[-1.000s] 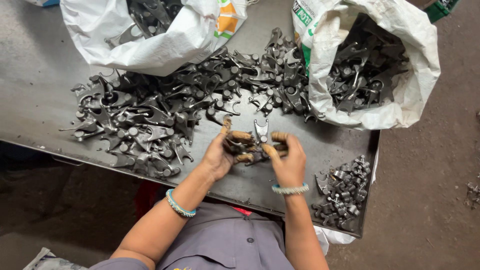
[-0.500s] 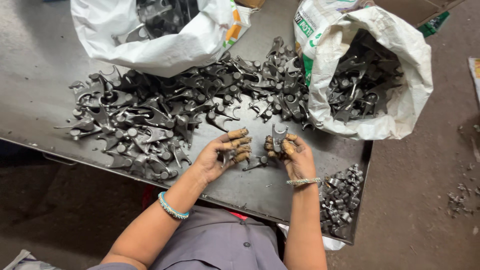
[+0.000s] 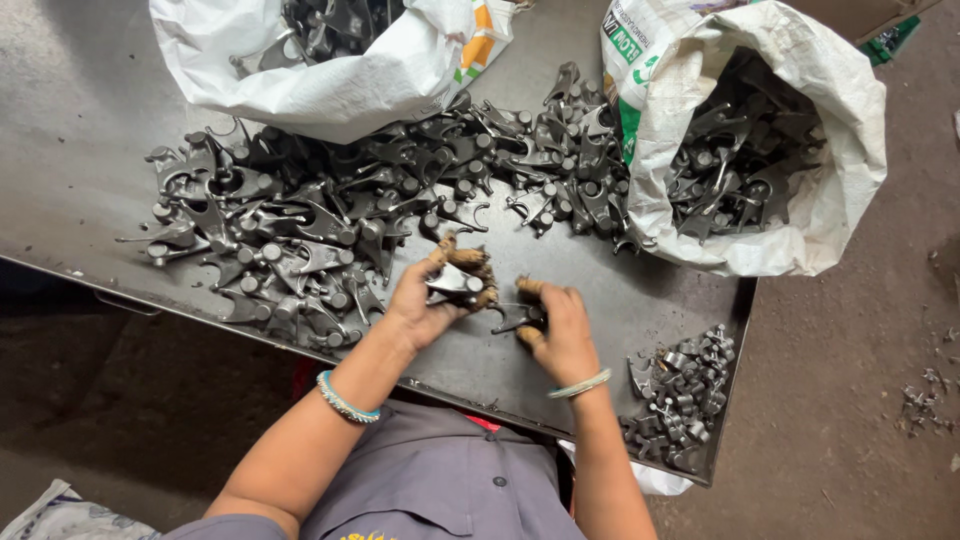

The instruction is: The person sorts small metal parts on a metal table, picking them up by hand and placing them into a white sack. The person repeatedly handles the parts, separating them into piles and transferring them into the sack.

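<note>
My left hand grips a dark metal fork-shaped part just in front of the big heap of similar parts on the steel table. My right hand is closed on another forked metal part that rests low on the table, a short way right of the left hand. Both wrists wear bead bangles.
A white sack holding parts lies at the back. A second open white sack full of parts stands at the right. A small pile of parts sits at the table's near right corner. Bare floor lies to the right.
My hands have drawn apart. The left hand closed around one part, and the right hand came down to the table with the other part.
</note>
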`<move>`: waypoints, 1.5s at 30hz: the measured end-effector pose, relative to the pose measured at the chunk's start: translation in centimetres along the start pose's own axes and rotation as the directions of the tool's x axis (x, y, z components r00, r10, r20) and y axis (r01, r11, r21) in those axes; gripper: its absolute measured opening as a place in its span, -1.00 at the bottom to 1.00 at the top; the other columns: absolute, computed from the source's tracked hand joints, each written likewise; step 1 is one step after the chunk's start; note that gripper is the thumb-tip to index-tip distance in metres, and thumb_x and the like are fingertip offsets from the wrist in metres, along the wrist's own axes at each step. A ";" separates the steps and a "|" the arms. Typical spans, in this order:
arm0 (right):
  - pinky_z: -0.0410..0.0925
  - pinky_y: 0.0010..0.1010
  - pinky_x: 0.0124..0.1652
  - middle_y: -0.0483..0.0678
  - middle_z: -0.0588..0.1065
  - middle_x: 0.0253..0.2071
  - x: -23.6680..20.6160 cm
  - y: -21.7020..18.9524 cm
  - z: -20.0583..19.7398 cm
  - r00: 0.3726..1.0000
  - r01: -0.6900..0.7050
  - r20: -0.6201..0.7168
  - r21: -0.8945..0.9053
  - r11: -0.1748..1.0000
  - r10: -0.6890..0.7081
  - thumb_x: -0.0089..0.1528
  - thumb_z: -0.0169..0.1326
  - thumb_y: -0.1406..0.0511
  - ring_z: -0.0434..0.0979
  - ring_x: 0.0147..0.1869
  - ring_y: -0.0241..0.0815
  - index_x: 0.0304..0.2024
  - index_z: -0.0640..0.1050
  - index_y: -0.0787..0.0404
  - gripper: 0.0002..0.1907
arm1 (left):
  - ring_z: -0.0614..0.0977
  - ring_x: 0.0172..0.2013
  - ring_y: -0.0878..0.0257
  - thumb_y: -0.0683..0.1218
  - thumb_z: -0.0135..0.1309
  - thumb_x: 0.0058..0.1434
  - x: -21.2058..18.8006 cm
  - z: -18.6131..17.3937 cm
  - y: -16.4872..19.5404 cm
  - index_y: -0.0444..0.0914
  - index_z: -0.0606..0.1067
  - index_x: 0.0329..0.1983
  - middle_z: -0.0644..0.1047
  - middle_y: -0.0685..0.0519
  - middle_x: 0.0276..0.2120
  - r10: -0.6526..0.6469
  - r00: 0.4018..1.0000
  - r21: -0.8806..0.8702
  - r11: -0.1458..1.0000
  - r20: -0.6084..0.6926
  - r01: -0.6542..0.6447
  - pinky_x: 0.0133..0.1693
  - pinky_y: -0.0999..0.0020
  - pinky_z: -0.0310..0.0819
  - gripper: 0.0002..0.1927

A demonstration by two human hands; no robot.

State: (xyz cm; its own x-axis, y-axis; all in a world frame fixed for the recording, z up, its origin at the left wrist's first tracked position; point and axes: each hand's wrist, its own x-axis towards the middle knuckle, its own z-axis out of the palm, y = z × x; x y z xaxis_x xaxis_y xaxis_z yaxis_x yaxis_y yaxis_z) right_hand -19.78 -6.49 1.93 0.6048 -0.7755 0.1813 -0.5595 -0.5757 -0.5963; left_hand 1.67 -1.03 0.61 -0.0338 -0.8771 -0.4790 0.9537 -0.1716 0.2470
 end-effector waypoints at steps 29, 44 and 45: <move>0.39 -0.20 0.10 0.03 0.45 0.16 18.6 -1.4 -1.4 0.965 0.127 -0.226 -0.030 0.991 -0.131 0.23 0.23 0.30 0.50 0.15 0.05 -0.03 0.64 0.15 -0.76 | 0.63 -0.06 0.00 0.36 -0.02 0.27 1.8 1.5 1.9 -0.23 0.55 0.11 0.61 -0.10 -0.01 -0.186 0.980 0.011 0.983 0.074 0.186 -0.12 -0.16 0.59 -0.35; 0.19 0.03 0.30 -0.03 0.53 0.10 31.7 -4.3 -1.5 0.962 -0.174 0.071 -0.588 0.790 0.265 0.05 0.30 0.04 0.39 0.23 0.22 -0.02 0.66 -0.19 -0.58 | 0.63 -0.04 0.10 0.39 -0.08 0.26 2.0 1.4 4.7 -0.12 0.52 0.26 0.61 -0.01 0.06 -0.179 0.976 0.041 0.984 0.127 0.176 -0.12 -0.05 0.58 -0.31; 0.18 0.03 0.31 -0.05 0.55 0.07 31.0 -4.4 -1.4 0.970 -0.139 0.075 -0.614 0.777 0.233 0.05 0.30 0.06 0.40 0.21 0.22 -0.09 0.69 -0.19 -0.64 | 0.62 -0.05 0.10 0.40 -0.10 0.27 1.8 1.3 4.7 -0.11 0.51 0.28 0.60 -0.02 0.07 -0.186 0.971 0.041 0.982 0.149 0.182 -0.14 -0.04 0.58 -0.29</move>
State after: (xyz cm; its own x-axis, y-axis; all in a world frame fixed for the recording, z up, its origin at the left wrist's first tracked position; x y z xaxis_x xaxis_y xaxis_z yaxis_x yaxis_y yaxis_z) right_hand 0.63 -28.33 11.32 0.4984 -0.8667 -0.0215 -0.8669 -0.4984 -0.0078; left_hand 5.67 -4.02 2.03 -0.2546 -0.8869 -0.3856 0.9187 -0.3463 0.1899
